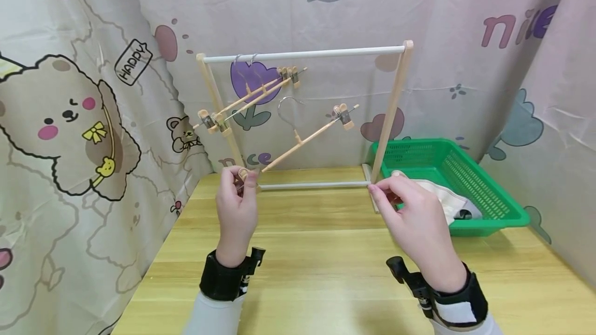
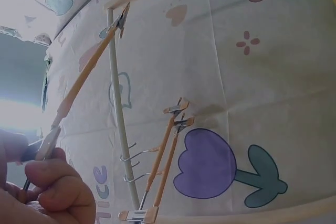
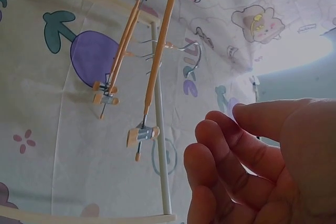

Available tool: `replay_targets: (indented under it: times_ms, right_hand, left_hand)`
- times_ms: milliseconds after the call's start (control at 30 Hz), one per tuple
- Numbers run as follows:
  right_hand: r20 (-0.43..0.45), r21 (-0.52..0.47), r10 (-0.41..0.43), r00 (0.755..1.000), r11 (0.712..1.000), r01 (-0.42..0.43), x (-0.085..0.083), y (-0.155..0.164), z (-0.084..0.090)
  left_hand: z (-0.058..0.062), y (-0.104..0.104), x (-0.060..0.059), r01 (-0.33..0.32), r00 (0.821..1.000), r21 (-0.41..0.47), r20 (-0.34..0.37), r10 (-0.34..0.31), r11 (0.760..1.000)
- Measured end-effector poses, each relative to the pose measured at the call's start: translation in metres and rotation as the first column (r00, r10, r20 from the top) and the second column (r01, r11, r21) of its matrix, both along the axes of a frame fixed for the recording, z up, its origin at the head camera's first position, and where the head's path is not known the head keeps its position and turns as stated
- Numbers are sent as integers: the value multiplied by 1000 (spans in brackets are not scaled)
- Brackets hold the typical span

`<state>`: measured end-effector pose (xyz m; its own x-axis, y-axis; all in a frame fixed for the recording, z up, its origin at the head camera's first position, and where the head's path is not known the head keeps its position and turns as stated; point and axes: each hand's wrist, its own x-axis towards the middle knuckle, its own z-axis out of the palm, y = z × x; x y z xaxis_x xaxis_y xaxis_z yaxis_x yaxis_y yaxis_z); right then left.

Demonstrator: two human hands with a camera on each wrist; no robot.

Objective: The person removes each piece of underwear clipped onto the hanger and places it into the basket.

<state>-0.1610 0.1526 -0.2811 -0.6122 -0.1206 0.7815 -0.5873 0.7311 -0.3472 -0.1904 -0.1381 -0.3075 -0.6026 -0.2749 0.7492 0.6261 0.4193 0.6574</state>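
Observation:
My left hand (image 1: 237,200) pinches one end of a wooden clip hanger (image 1: 309,136), around its left clip, which the fingers mostly hide. The hanger slants up to the right in front of the rack, its metal hook on top and touching no rail. A clip (image 1: 344,116) sits at its far end, seen also in the right wrist view (image 3: 143,136). My right hand (image 1: 414,211) is held to the right of the hanger and apart from it. Its fingers are loosely bent, with nothing between them. Two similar hangers (image 1: 253,98) hang by their hooks from the rack's top rail (image 1: 326,54).
The wooden rack (image 1: 393,112) stands at the back of the table (image 1: 307,273), with a lower white bar (image 1: 316,185). Behind my right hand is a green basket (image 1: 493,185) holding folded white cloth (image 1: 447,198). A patterned curtain (image 1: 326,25) hangs behind.

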Motion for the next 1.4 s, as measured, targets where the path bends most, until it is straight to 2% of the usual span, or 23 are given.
replay_targets:
  times_ms: [100,333,567,800,1000,1233,1400]
  right_hand:
    - [0,18,1,1000,1000,-1,0,0,-1]
    - [5,57,13,1000,998,-13,2,-3,-3]
    - [0,72,19,1000,997,-19,4,-6,-4]
    - [-10,73,28,1000,997,-28,6,-8,-6]
    - [-8,72,33,999,997,-32,7,-9,-8]
    - [28,86,23,999,996,-26,8,-9,-9]
    - [31,86,31,999,996,-33,9,-10,-9]
  left_hand:
    - [6,-4,-3,-17,1000,7,-8,18,1000]
    - [33,-11,-15,-67,998,46,3,67,997]
    - [53,-9,-26,-104,994,44,26,103,994]
    - [58,-8,-34,-167,985,38,54,165,985]
    - [62,-11,-45,-205,978,13,39,204,979]
    - [76,-14,-56,-236,972,3,-5,236,972]
    - [84,-16,-61,-251,968,-20,12,251,968]
